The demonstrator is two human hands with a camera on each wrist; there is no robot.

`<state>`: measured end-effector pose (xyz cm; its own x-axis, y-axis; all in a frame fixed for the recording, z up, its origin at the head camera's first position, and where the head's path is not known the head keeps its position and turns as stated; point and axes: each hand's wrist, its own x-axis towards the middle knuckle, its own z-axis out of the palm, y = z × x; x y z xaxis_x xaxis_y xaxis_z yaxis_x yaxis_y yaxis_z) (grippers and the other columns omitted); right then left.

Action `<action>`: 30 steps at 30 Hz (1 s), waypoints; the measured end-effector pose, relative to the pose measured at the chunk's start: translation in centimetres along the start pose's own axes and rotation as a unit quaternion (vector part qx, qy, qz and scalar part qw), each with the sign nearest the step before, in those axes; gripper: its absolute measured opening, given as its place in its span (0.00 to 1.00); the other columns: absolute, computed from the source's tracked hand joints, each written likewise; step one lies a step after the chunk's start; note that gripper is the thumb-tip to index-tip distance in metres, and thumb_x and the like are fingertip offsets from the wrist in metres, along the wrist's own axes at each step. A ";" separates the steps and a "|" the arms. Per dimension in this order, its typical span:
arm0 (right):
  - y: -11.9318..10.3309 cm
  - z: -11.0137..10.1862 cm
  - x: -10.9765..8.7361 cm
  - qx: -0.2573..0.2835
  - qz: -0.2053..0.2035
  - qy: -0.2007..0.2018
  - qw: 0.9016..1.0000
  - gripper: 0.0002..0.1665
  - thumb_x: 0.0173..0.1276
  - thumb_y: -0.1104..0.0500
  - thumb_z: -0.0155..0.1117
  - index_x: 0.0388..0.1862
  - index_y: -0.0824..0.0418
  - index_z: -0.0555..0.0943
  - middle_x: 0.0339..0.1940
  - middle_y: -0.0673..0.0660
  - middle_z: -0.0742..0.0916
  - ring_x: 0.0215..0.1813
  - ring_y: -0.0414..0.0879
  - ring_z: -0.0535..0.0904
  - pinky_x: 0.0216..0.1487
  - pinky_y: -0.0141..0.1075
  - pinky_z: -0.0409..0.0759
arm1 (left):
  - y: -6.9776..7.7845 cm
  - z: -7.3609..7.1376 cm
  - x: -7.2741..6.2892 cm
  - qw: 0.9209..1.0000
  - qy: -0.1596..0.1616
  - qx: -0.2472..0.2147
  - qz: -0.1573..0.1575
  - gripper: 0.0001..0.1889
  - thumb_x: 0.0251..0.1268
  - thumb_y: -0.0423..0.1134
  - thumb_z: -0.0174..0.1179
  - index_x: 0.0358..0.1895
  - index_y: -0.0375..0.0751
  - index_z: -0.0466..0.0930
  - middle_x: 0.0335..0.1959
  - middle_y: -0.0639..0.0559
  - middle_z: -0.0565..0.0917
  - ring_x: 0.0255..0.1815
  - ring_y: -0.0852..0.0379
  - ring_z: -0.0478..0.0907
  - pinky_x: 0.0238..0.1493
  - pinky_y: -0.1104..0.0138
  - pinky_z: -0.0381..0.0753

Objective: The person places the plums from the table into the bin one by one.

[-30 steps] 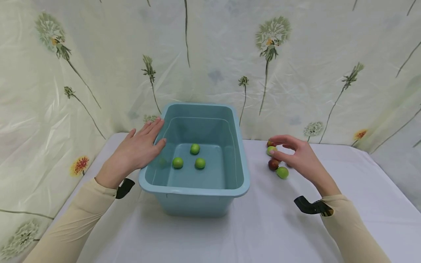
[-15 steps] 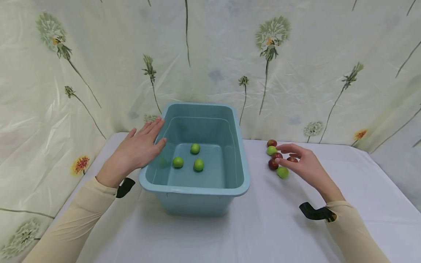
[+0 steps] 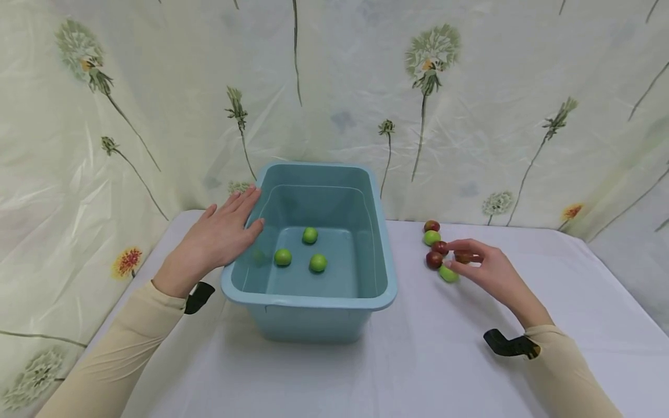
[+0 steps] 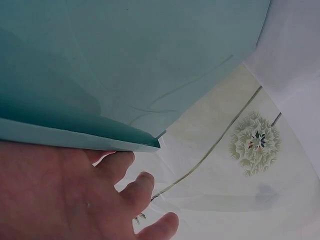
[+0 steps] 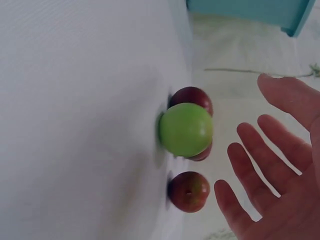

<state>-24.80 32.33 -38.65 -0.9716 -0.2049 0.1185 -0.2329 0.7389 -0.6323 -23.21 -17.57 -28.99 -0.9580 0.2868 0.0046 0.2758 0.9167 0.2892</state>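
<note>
My left hand rests with extended fingers on the left rim of a blue plastic basin; the left wrist view shows the palm against that rim. Inside the basin lie 3 small round green fruits. My right hand hovers over a loose group of small fruits to the right, its fingers apart and holding nothing. Nearest to it are a green fruit and a reddish one, the latter partly hidden by fingers in the head view. Dark red fruits and another green one lie beside them.
A white cloth covers the table. Behind it hangs a curtain printed with dandelions. The basin stands mid-table, left of the fruit group. Black wrist cameras are worn at both sleeves.
My right hand has drawn back to the right and nearer to me, uncovering the far fruits. The nearest green fruit in the basin has shifted slightly. My left hand stays put.
</note>
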 end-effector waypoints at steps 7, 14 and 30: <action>1.8 0.4 -0.1 -0.002 -0.010 0.008 1.000 0.29 0.68 0.46 0.68 0.60 0.62 0.78 0.56 0.63 0.83 0.57 0.59 0.77 0.58 0.54 0.73 | 0.0 0.0 0.0 1.000 -0.002 0.001 0.000 0.34 0.79 0.52 0.37 0.81 0.43 0.40 0.81 0.50 0.41 0.80 0.46 0.35 0.73 0.41 0.38; 2.8 0.5 0.0 0.012 -0.016 -0.024 1.000 0.28 0.68 0.51 0.68 0.62 0.64 0.77 0.60 0.63 0.80 0.58 0.57 0.77 0.51 0.27 0.76 | 0.0 0.0 0.0 1.000 0.001 -0.003 -0.003 0.34 0.79 0.52 0.37 0.81 0.44 0.40 0.81 0.50 0.40 0.80 0.46 0.35 0.73 0.41 0.37; 3.8 0.9 0.3 -0.006 -0.015 -0.042 0.999 0.27 0.65 0.56 0.71 0.61 0.65 0.78 0.55 0.64 0.83 0.56 0.55 0.78 0.50 0.27 0.76 | -0.2 0.2 0.0 1.000 0.004 -0.002 -0.004 0.34 0.79 0.52 0.37 0.81 0.45 0.40 0.81 0.51 0.40 0.80 0.47 0.36 0.73 0.40 0.38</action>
<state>-25.93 34.47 -41.70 -0.9576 -0.2791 0.0719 -0.2620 0.7392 -0.6205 -23.30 -17.72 -29.25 -0.9611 0.2761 0.0104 0.2669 0.9180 0.2933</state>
